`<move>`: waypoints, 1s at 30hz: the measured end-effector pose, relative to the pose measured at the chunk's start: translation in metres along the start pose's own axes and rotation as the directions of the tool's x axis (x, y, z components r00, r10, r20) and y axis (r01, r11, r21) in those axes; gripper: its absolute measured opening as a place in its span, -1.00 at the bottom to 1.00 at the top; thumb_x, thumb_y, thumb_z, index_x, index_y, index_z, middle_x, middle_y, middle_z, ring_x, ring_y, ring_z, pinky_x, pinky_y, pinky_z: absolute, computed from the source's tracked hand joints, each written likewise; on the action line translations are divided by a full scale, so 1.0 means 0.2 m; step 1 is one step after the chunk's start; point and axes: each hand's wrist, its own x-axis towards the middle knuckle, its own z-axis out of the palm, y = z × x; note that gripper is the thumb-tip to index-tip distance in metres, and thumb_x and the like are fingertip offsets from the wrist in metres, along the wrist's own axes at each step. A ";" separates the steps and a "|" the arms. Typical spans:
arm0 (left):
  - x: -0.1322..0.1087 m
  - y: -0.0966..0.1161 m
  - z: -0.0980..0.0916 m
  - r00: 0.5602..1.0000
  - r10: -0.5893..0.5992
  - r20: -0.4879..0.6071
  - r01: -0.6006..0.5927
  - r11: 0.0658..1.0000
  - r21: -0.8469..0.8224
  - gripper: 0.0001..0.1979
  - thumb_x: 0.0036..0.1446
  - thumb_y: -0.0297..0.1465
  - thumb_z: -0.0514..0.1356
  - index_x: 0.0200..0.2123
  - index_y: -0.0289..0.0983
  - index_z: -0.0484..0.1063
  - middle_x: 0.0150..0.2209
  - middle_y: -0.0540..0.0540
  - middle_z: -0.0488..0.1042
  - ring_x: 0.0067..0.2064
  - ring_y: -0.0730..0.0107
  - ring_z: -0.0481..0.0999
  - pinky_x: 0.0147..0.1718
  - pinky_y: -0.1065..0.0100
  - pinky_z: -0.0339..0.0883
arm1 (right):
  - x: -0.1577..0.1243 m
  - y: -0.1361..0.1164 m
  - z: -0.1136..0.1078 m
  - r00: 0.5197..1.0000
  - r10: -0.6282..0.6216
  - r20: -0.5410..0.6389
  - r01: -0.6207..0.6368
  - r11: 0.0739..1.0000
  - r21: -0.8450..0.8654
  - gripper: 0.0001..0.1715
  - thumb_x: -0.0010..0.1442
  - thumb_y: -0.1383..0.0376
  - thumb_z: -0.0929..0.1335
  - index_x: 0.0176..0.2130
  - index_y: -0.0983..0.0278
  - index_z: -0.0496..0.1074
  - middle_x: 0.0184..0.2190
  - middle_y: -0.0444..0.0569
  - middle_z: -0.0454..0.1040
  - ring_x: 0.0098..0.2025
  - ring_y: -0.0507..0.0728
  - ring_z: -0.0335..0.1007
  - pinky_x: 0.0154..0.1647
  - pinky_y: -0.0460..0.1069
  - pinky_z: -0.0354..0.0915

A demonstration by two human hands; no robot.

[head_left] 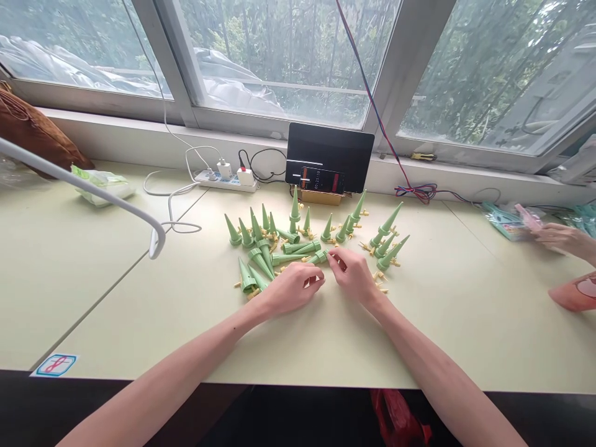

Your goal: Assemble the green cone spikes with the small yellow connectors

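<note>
My left hand (293, 287) is low over the table with its fingers curled in. Whatever lies inside them is hidden. Just to its right, my right hand (352, 273) has thumb and fingers pinched together, the fingertips at the capped end of a green plant watering spike (319, 257). Whether that spike is gripped or only behind the fingers is unclear. Other green spikes lie in a pile (263, 253) left of the hands. Several stand upright behind, such as a tall one (295, 208), with small yellow valves. More spikes (392, 251) lean at the right.
Yellow valve pieces (380, 285) lie beside my right wrist. At the back, a phone (321, 180) leans against a dark tablet (330, 149). A power strip (226, 180) and white cables are left. Another person's hand (565, 239) handles packets at right.
</note>
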 end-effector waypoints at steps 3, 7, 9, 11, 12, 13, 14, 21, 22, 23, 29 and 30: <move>0.00 0.01 0.00 1.000 -0.014 -0.005 0.014 1.000 -0.013 -0.81 0.23 -0.50 0.13 -0.38 -0.25 0.53 -0.48 0.00 0.45 -0.45 0.42 0.39 -0.40 0.38 0.26 | 0.00 0.00 0.00 1.000 -0.010 -0.001 0.010 1.000 -0.006 -0.80 0.35 0.30 0.25 -0.26 0.26 0.44 -0.43 -0.05 0.48 -0.47 0.08 0.30 -0.41 -0.04 0.21; 0.00 0.00 0.00 1.000 -0.005 -0.017 0.005 1.000 -0.009 -0.80 0.22 -0.50 0.13 -0.38 -0.25 0.53 -0.47 -0.01 0.46 -0.44 0.42 0.40 -0.39 0.37 0.27 | 0.00 0.00 0.00 1.000 -0.005 -0.002 0.005 1.000 -0.005 -0.80 0.35 0.30 0.25 -0.25 0.25 0.44 -0.40 -0.04 0.50 -0.46 0.09 0.31 -0.40 -0.04 0.22; 0.00 0.00 0.00 1.000 -0.007 -0.017 0.007 1.000 -0.005 -0.80 0.23 -0.50 0.13 -0.37 -0.25 0.54 -0.47 -0.01 0.46 -0.44 0.41 0.41 -0.39 0.37 0.27 | 0.00 -0.01 0.00 1.000 -0.003 -0.001 0.003 1.000 -0.007 -0.80 0.36 0.29 0.25 -0.25 0.25 0.44 -0.40 -0.04 0.50 -0.47 0.09 0.31 -0.40 -0.04 0.22; 0.00 -0.01 0.01 1.000 -0.011 -0.016 0.011 1.000 -0.003 -0.80 0.23 -0.51 0.13 -0.37 -0.25 0.53 -0.47 -0.01 0.46 -0.44 0.41 0.40 -0.38 0.37 0.27 | 0.00 -0.01 -0.01 1.000 -0.006 -0.002 0.006 1.000 -0.009 -0.80 0.36 0.29 0.25 -0.25 0.25 0.44 -0.41 -0.04 0.49 -0.47 0.09 0.30 -0.41 -0.04 0.22; 0.00 -0.01 0.01 1.000 -0.013 -0.016 0.013 1.000 0.000 -0.80 0.23 -0.51 0.13 -0.38 -0.25 0.53 -0.47 -0.01 0.46 -0.43 0.41 0.40 -0.38 0.37 0.27 | 0.00 -0.01 -0.01 1.000 -0.008 -0.003 0.008 1.000 -0.010 -0.79 0.36 0.29 0.25 -0.25 0.25 0.44 -0.42 -0.04 0.48 -0.47 0.09 0.30 -0.42 -0.04 0.21; 0.00 -0.01 0.01 1.000 -0.011 -0.013 0.011 1.000 0.004 -0.80 0.23 -0.51 0.13 -0.38 -0.25 0.52 -0.47 -0.01 0.45 -0.43 0.41 0.39 -0.38 0.37 0.27 | 0.00 -0.01 -0.01 1.000 -0.011 -0.003 0.011 1.000 -0.012 -0.79 0.36 0.28 0.24 -0.25 0.25 0.44 -0.42 -0.04 0.48 -0.47 0.09 0.30 -0.42 -0.04 0.21; -0.01 0.00 0.02 1.000 -0.008 -0.013 0.008 1.000 0.009 -0.80 0.23 -0.51 0.13 -0.38 -0.25 0.52 -0.48 -0.01 0.44 -0.44 0.42 0.39 -0.38 0.37 0.27 | 0.01 -0.01 -0.01 1.000 -0.014 -0.005 0.014 1.000 -0.015 -0.78 0.36 0.28 0.24 -0.25 0.25 0.44 -0.43 -0.04 0.47 -0.47 0.09 0.30 -0.42 -0.03 0.21; 0.00 -0.03 0.01 0.965 0.009 -0.262 0.026 0.991 0.131 -0.82 0.32 -0.48 0.09 -0.28 -0.26 0.49 -0.29 -0.10 0.43 -0.34 0.38 0.43 -0.33 0.34 0.33 | 0.02 0.01 -0.03 0.997 -0.019 -0.071 0.015 0.999 -0.049 -0.77 0.38 0.28 0.24 -0.25 0.27 0.44 -0.39 -0.02 0.50 -0.47 0.09 0.32 -0.39 -0.03 0.22; 0.00 -0.04 0.01 0.954 0.034 -0.297 0.017 0.985 0.170 -0.84 0.31 -0.48 0.09 -0.25 -0.27 0.49 -0.26 -0.12 0.43 -0.29 0.34 0.44 -0.29 0.31 0.36 | 0.02 0.02 -0.03 0.996 -0.012 -0.084 0.007 0.998 -0.058 -0.77 0.38 0.28 0.24 -0.25 0.27 0.44 -0.39 -0.02 0.50 -0.47 0.09 0.32 -0.38 -0.03 0.23; 0.00 -0.05 0.01 0.946 0.052 -0.321 0.017 0.978 0.209 -0.85 0.31 -0.49 0.10 -0.22 -0.27 0.49 -0.25 -0.14 0.43 -0.24 0.29 0.45 -0.24 0.27 0.38 | 0.03 0.02 -0.03 0.995 -0.003 -0.098 -0.004 0.998 -0.069 -0.77 0.38 0.28 0.24 -0.25 0.26 0.44 -0.39 -0.02 0.50 -0.47 0.09 0.31 -0.38 -0.02 0.23; 0.00 -0.06 0.01 0.964 0.015 -0.266 0.067 0.953 0.295 -0.82 0.27 -0.51 0.14 -0.10 -0.27 0.47 -0.19 -0.17 0.44 -0.08 0.14 0.40 -0.11 0.13 0.42 | 0.03 0.03 -0.04 0.985 0.056 -0.162 -0.082 0.984 -0.157 -0.82 0.35 0.33 0.26 -0.24 0.28 0.45 -0.35 0.01 0.53 -0.47 0.10 0.34 -0.35 -0.01 0.23; 0.00 -0.07 0.01 0.968 0.000 -0.250 0.076 0.953 0.294 -0.81 0.26 -0.52 0.15 -0.08 -0.27 0.47 -0.19 -0.17 0.44 -0.08 0.13 0.40 -0.11 0.12 0.42 | 0.03 0.03 -0.04 0.984 0.063 -0.165 -0.092 0.981 -0.173 -0.83 0.34 0.34 0.26 -0.22 0.28 0.45 -0.33 0.01 0.54 -0.47 0.10 0.35 -0.35 -0.01 0.23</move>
